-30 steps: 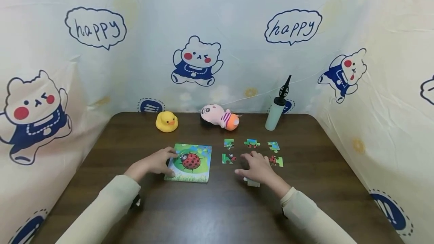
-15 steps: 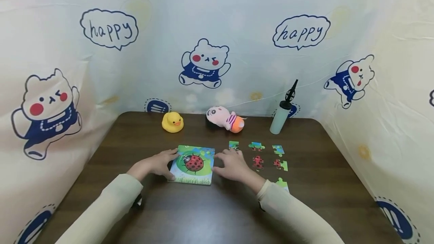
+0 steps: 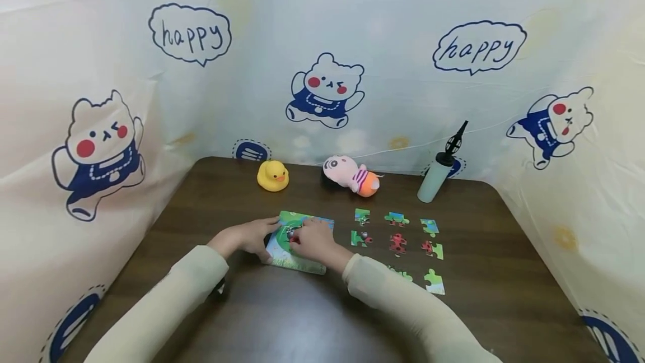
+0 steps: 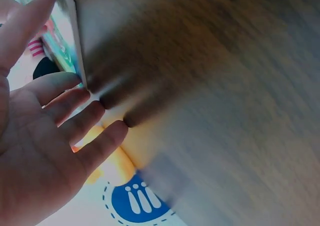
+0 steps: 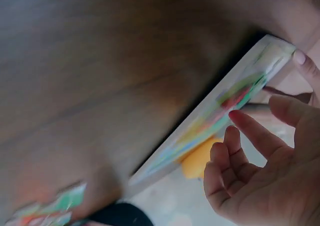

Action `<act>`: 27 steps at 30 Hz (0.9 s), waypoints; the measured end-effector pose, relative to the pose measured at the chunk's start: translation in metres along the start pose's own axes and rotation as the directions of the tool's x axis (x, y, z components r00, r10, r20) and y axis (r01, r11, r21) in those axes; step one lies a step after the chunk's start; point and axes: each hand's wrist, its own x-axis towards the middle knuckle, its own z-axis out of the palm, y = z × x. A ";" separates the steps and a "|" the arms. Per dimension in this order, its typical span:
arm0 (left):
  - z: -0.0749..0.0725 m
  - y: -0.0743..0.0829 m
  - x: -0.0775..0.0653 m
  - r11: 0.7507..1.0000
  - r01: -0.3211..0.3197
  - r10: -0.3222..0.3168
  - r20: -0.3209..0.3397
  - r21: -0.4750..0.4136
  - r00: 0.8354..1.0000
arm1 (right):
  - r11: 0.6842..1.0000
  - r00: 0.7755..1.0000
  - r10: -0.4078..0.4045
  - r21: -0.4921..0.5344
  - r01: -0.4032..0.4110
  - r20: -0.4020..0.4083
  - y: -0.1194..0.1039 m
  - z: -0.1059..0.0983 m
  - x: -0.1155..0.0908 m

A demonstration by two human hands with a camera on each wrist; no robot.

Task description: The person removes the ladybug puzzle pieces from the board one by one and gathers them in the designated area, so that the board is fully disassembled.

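Observation:
A square ladybug picture board (image 3: 297,263) lies flat on the dark wooden table (image 3: 282,318). At its left side rests my left hand (image 3: 251,236), fingertips on the far left corner and thumb at the near left one. Over the board is my right hand (image 3: 317,241), partly hiding the ladybug. In the right wrist view the index finger (image 5: 257,136) points onto the picture while the other fingers bend loosely; no piece shows between them. Jigsaw pieces (image 3: 397,243) lie apart in rows right of the board, the nearest row partly behind my right sleeve.
Along the back stand a yellow rubber duck (image 3: 273,176), a plush doll (image 3: 349,175) lying on its side, and a pale green hand pump (image 3: 436,178) with a black nozzle. A printed cloth (image 3: 393,83) hangs behind and beside the table.
My right hand has moved left from above the jigsaw pieces onto the board, uncovering several pieces. My left hand stays at the board's left edge. The head view has shifted slightly.

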 end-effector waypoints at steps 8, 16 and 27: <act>0.005 -0.007 -0.002 0.999 0.015 -0.014 -0.026 0.045 1.000 | 0.995 0.990 0.047 0.086 -0.058 0.131 -0.017 -0.001 0.008; 0.004 -0.011 -0.008 0.998 0.046 -0.045 -0.039 0.034 0.998 | 0.964 0.980 0.054 0.246 -0.101 0.190 -0.024 -0.007 0.014; 0.008 -0.010 -0.009 0.998 0.059 -0.059 -0.060 0.004 0.996 | 0.791 0.971 0.192 0.564 -0.239 0.143 -0.019 -0.006 0.016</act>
